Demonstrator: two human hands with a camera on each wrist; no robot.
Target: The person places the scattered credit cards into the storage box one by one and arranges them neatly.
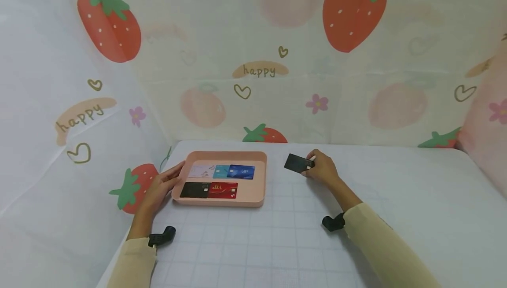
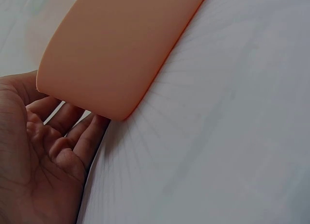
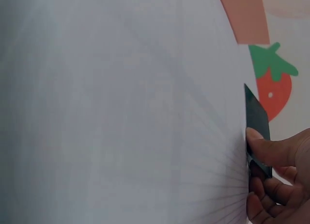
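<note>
A shallow pink tray [image 1: 257, 202] rests on the table, with several bank-type cards in two rows. Toward its back lie a pale card [image 1: 201, 171], a light-blue card [image 1: 221, 171] and a blue VIP card [image 1: 242, 171], overlapping. In front, a black card [image 1: 194, 190] overlaps a red VIP card [image 1: 223, 190]. My left hand [image 1: 159, 190] holds the tray's left side, its thumb at the rim and fingers along the outer wall. Right of the tray, my right hand [image 1: 322, 169] pinches another black card [image 1: 296, 163] by one end, tilted above the table.
The white table [image 1: 285, 244] has a faint grid pattern. A strawberry-print backdrop [image 1: 340, 85] rises behind it and along the sides. Black wrist devices [image 1: 162, 236] sit at both sleeve cuffs.
</note>
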